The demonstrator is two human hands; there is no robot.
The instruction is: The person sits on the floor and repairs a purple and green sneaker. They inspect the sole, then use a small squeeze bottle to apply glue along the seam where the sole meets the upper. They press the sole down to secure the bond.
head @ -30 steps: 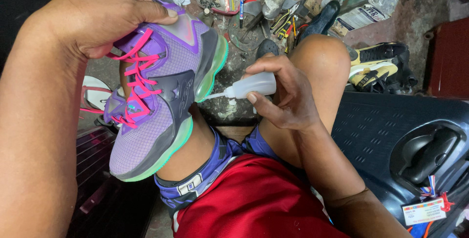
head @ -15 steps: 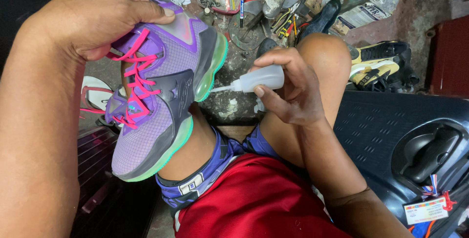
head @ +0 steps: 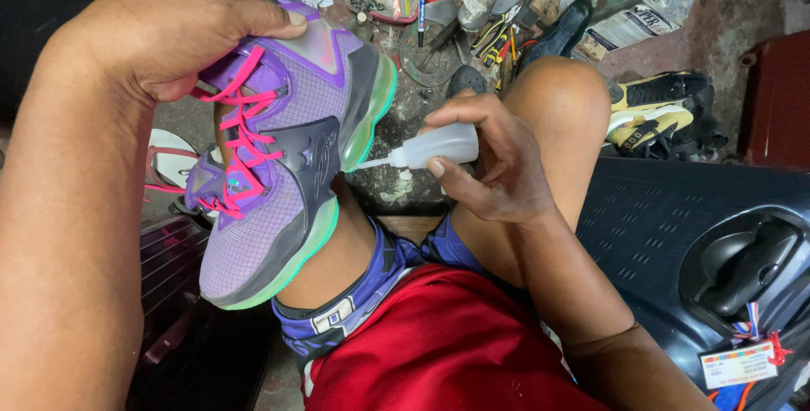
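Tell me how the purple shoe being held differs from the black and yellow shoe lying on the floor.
The purple shoe has pink laces and a green sole; the black and yellow shoe is dark with yellow panels. The purple shoe is gripped at its heel end by the left hand and rests against the person's leg, while the black and yellow shoe lies untouched on the floor. The right hand points a small squeeze bottle at the purple shoe's sole edge. Both are sports shoes.

Right hand (head: pixel 494 166) now rotated, thumb moved under the small translucent squeeze bottle (head: pixel 439 146); bottle raised slightly and levelled against the position one second ago. Nozzle tip brought in to the green sole edge of the purple sneaker (head: pixel 283 154), apparently touching at the heel seam, though contact not certain from this angle. Sneaker tilted marginally, heel end shifted a little toward the bottle.
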